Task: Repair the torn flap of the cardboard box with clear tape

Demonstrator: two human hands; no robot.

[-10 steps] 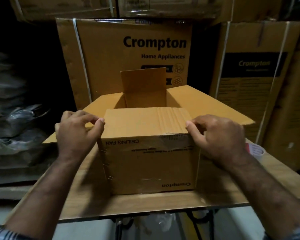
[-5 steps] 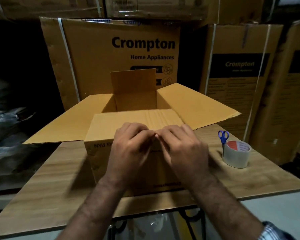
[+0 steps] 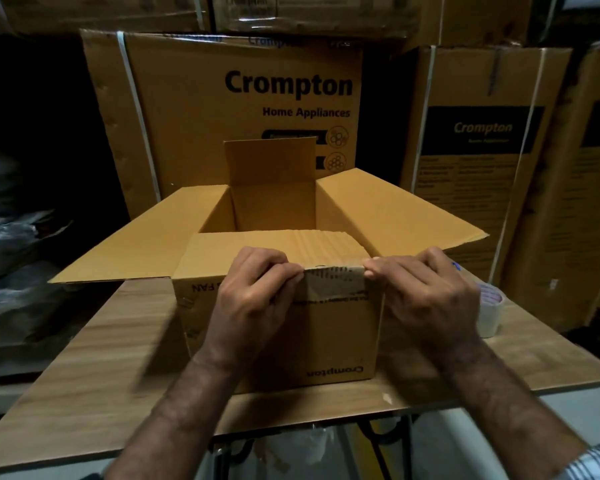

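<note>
An open cardboard box [image 3: 333,337] stands on the wooden table [image 3: 84,358], its near flap [image 3: 257,247] folded inward over the opening. A strip of clear tape [image 3: 333,282] runs along the fold at the box's near top edge. My left hand [image 3: 257,303] presses its curled fingertips on the tape near the middle of that edge. My right hand [image 3: 426,299] presses its fingertips at the near right corner of the box. The tape roll [image 3: 492,313] lies on the table to the right, partly hidden behind my right hand.
Large Crompton cartons [image 3: 243,109] are stacked right behind the table and to the right [image 3: 482,168]. Dark plastic-wrapped bundles [image 3: 14,244] lie at the left. The box's side flaps [image 3: 395,216] spread out over the table. A blue scissors handle [image 3: 456,266] peeks out behind my right hand.
My hands were together at the middle of the near edge; now they have spread apart along the tape, the right one sliding to the right corner.
</note>
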